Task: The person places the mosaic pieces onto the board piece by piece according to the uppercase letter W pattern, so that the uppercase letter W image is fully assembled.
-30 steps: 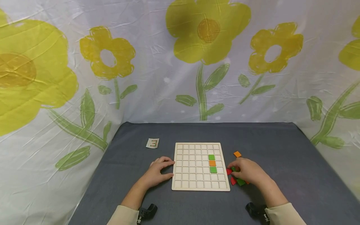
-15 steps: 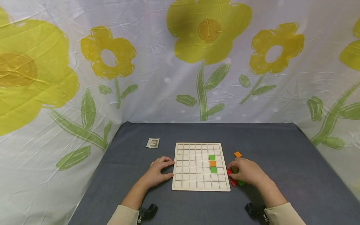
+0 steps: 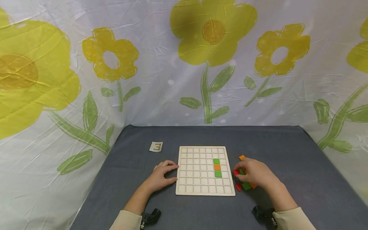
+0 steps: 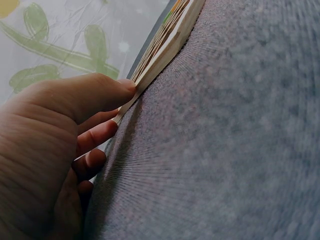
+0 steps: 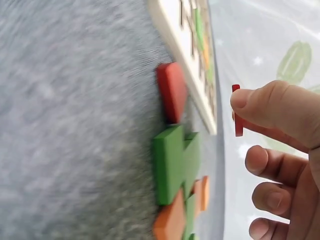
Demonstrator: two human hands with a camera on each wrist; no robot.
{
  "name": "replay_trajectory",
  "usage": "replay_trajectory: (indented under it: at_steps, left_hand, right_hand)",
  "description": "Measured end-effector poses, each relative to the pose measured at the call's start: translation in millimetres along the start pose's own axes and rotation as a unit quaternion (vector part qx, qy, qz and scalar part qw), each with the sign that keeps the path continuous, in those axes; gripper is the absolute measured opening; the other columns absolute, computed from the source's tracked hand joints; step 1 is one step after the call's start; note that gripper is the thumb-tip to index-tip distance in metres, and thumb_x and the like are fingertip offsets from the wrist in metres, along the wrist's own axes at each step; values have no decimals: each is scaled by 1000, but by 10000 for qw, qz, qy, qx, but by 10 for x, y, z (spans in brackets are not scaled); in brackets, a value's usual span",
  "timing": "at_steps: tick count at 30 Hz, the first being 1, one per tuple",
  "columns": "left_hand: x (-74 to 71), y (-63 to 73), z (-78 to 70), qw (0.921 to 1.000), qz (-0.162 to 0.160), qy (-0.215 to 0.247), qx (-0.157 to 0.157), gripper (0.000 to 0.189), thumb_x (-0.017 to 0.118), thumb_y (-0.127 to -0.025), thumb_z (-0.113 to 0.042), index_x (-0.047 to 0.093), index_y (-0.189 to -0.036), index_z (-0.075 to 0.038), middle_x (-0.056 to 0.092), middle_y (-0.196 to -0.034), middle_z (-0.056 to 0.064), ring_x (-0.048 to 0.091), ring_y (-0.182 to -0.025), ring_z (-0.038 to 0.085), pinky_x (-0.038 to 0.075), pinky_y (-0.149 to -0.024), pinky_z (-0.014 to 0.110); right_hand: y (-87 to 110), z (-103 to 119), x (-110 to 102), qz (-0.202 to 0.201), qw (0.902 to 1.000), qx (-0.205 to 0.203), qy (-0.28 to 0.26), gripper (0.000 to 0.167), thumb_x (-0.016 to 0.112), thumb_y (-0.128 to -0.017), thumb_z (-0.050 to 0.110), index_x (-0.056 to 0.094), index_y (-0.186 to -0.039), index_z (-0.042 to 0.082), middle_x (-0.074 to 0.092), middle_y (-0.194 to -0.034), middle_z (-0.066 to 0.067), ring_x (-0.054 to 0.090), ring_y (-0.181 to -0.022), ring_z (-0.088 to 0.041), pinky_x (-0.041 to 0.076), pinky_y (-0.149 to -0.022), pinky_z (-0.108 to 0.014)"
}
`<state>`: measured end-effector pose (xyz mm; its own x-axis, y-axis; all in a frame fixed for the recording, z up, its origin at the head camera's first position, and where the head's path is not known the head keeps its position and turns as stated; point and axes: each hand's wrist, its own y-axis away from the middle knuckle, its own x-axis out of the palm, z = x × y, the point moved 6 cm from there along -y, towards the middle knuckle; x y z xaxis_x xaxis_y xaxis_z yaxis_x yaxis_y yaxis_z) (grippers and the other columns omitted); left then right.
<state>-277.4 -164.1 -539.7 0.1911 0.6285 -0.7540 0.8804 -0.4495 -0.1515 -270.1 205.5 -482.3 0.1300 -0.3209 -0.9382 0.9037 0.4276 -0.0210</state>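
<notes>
A pale wooden grid board [image 3: 201, 188] lies on the grey cloth. Two green tiles [image 3: 216, 161] with an orange tile [image 3: 217, 167] between them sit in one column near its right side. My left hand [image 3: 159, 177] touches the board's left edge with thumb and fingertips. Between thumb and index finger, my right hand [image 3: 256, 172] pinches a thin red piece [image 5: 238, 125], lifted off the cloth. Below it lie another red piece [image 5: 172, 92] with a curved edge, several green tiles [image 5: 169, 165] and orange tiles [image 5: 171, 217]. The right hand hides part of this pile in the head view.
A small card [image 3: 156, 146] printed with a grid pattern lies beyond the left hand. One orange tile [image 3: 241, 157] rests behind the right hand. A flower-printed curtain [image 3: 161, 64] hangs around the table [image 3: 276, 140].
My right hand has risen and shifted slightly right from the pile, carrying a red piece in its pinch. The left hand stays at the board's edge.
</notes>
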Motion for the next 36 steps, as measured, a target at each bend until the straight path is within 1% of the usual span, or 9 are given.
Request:
replay_trajectory:
  at_steps: [3,5,9,13,17,20,27,32,36]
  left_hand:
    - [2,2,6,10000,0,12,10,49,79,-91,-24,67,-138,-12,57,-133,2,50,-124,26,33,-103,54]
    - [5,1,9,10000,-4,15,24,49,79,-91,-24,67,-138,-12,57,-133,2,51,-124,26,34,-102,54]
    - [6,-3,13,10000,-27,3,37,49,80,-91,-24,68,-137,-12,57,-132,1,51,-124,26,33,-102,54]
    - [9,-8,13,10000,-33,0,18,49,80,-91,-24,68,-137,-12,58,-132,2,51,-123,26,33,-102,54]
    - [10,-6,15,10000,-31,-21,8,49,80,-91,-23,68,-137,-12,57,-132,2,51,-123,26,33,-102,54]
    - [9,-2,14,10000,-52,-42,28,49,80,-91,-23,68,-137,-11,58,-131,2,51,-122,26,34,-102,54]
    - [2,-5,2,9997,-156,-1,168,47,80,-91,-25,69,-135,-10,59,-129,2,53,-120,28,34,-100,55]
    - [6,-8,10,9997,-142,-22,210,47,80,-91,-25,69,-135,-11,58,-129,3,53,-120,28,34,-100,55]
    - [1,-4,10,9995,-165,-53,273,47,80,-90,-24,69,-135,-11,59,-129,3,53,-120,27,35,-99,54]
  right_hand:
    - [7,56,-41,-48,9998,-149,-76,13,83,-86,25,77,-98,26,60,-90,10,48,-69,-4,43,-59,-29]
    - [8,106,-61,-26,9996,-212,-176,15,83,-86,24,77,-99,27,60,-90,10,52,-72,-6,44,-62,-30]
    - [-4,239,-60,72,9988,-370,-317,17,83,-85,24,77,-101,29,59,-90,12,52,-75,-5,44,-64,-29]
    - [-33,392,-26,124,9973,-623,-363,16,83,-85,24,76,-99,29,56,-87,9,47,-70,-3,41,-59,-27]
    - [-66,537,23,79,9940,-998,-437,15,83,-84,22,77,-97,27,56,-87,10,51,-73,-6,41,-57,-26]
    - [-90,614,64,25,9927,-1139,-407,13,84,-83,23,78,-94,26,57,-86,11,52,-74,-5,42,-58,-25]
    - [-130,695,155,67,9925,-1186,-295,13,85,-81,24,78,-91,27,57,-85,13,52,-73,-4,43,-58,-25]
    - [-144,706,222,153,9927,-1190,-156,13,83,-79,20,77,-90,26,54,-82,12,45,-67,-4,40,-58,-26]
    - [-143,699,255,147,9931,-1161,-26,12,84,-79,22,78,-88,26,54,-82,13,44,-65,-2,40,-58,-26]
